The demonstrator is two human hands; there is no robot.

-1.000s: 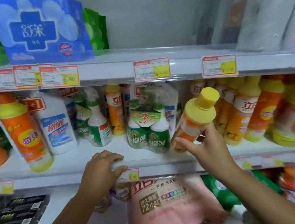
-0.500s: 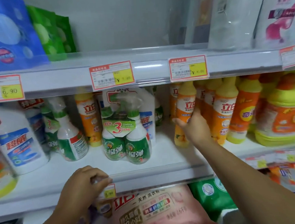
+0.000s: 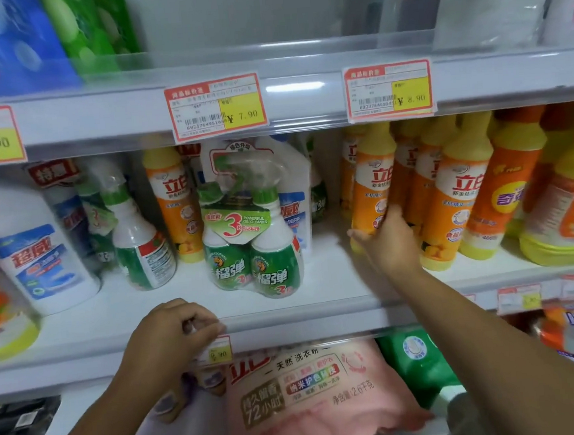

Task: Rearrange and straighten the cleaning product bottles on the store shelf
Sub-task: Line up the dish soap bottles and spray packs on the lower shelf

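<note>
An orange dish-soap bottle with a yellow cap [image 3: 373,179] stands upright at the left end of a row of matching bottles [image 3: 455,197] on the middle shelf [image 3: 304,322]. My right hand [image 3: 387,243] grips its lower part from the left and front. My left hand [image 3: 171,336] rests on the shelf's front edge with fingers curled over it, beside a small price tag. A green twin-pack of spray cleaner [image 3: 254,250] stands mid-shelf. One more orange bottle [image 3: 174,205] stands alone behind it to the left.
A single green spray bottle [image 3: 136,243] and white jugs [image 3: 30,251] fill the left side. Large orange jugs [image 3: 570,208] stand at the far right. The upper shelf [image 3: 303,92] hangs low over the bottle caps. A pink detergent bag [image 3: 310,397] lies below.
My right hand carried the tilted orange bottle to the right and stood it upright at the row's left end. It now holds it lower down. My left hand stayed on the shelf edge.
</note>
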